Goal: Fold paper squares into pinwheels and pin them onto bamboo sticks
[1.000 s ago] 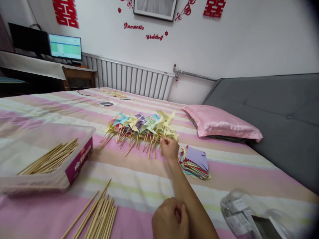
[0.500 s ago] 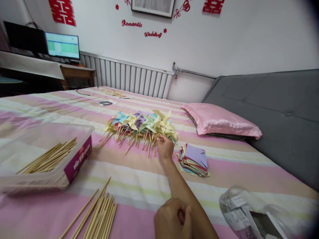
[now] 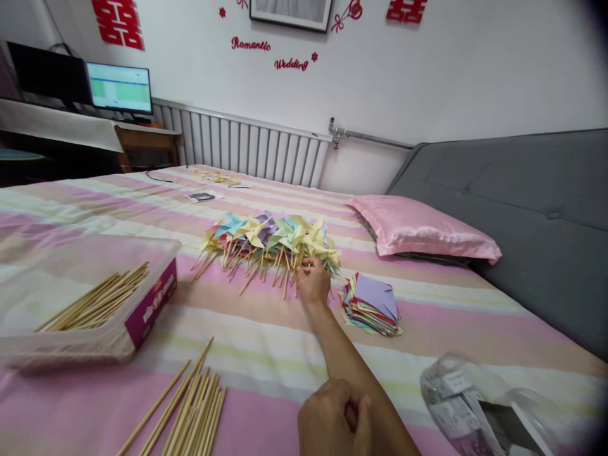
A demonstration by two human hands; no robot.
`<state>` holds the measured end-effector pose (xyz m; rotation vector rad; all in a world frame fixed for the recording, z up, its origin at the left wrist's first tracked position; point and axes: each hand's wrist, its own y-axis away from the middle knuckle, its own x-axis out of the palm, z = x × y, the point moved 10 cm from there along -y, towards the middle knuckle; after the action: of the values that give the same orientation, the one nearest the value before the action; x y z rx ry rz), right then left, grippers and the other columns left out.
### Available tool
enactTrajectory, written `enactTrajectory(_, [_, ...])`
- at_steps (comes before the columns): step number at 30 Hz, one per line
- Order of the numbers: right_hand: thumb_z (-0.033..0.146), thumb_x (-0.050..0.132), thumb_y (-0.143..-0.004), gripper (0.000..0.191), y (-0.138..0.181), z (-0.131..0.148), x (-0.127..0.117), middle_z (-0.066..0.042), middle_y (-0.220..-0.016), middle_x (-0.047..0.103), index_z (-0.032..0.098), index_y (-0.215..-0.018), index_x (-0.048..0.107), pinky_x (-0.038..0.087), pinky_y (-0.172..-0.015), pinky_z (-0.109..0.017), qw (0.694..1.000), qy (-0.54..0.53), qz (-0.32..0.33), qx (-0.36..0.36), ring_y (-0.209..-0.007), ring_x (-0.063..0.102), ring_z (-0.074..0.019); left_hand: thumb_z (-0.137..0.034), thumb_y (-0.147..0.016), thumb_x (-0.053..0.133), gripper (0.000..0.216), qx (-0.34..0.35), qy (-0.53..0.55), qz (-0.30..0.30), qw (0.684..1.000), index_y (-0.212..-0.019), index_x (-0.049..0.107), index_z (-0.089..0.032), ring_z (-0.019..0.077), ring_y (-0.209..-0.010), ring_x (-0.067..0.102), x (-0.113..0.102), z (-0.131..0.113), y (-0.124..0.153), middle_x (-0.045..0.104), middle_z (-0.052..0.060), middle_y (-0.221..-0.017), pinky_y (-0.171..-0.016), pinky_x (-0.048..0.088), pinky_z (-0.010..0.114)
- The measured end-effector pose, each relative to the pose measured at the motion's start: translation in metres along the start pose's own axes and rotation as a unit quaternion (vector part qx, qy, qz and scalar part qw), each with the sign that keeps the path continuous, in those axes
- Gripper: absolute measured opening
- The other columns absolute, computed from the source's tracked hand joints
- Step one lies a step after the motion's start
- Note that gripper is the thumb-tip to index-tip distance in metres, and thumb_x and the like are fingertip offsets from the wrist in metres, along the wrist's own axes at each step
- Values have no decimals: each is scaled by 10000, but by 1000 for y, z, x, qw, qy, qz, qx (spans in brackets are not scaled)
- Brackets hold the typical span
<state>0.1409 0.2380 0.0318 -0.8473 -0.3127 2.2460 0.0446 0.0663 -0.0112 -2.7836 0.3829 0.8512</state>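
Note:
My right hand [image 3: 314, 280] reaches out over the striped bed to the right end of a pile of paper pinwheels [image 3: 270, 237] on wooden sticks. Its fingers are pinched on the stick of a yellow pinwheel [image 3: 317, 244] that lies on the pile. My left hand [image 3: 334, 419] rests low, near the bottom edge, curled in a fist beside my right forearm; what it holds, if anything, is hidden. A stack of coloured paper squares [image 3: 372, 304] lies just right of my right hand.
A clear box with a pink label [image 3: 142, 310] holding wooden sticks stands at the left. Loose sticks [image 3: 190, 411] lie in front. A clear plastic container [image 3: 475, 411] sits bottom right. A pink pillow [image 3: 418, 231], a grey headboard [image 3: 522, 209] and a radiator [image 3: 247, 149] lie beyond.
My right hand has lowered the yellow pinwheel from above the pile down onto its right end. My left fist has shifted slightly right.

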Motion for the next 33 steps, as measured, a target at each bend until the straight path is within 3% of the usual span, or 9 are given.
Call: enactTrajectory(33, [242,547,-749,203,3,-7,1,-9,-757,718,259,-929,640,420,-630,-268,997,79,-10,11,-720,642,-195,-267,-728,506,200,8,0,2,1000,-547,553,-198,134,-487,500,1,-1,2,575,21,-542,-493,306,250])
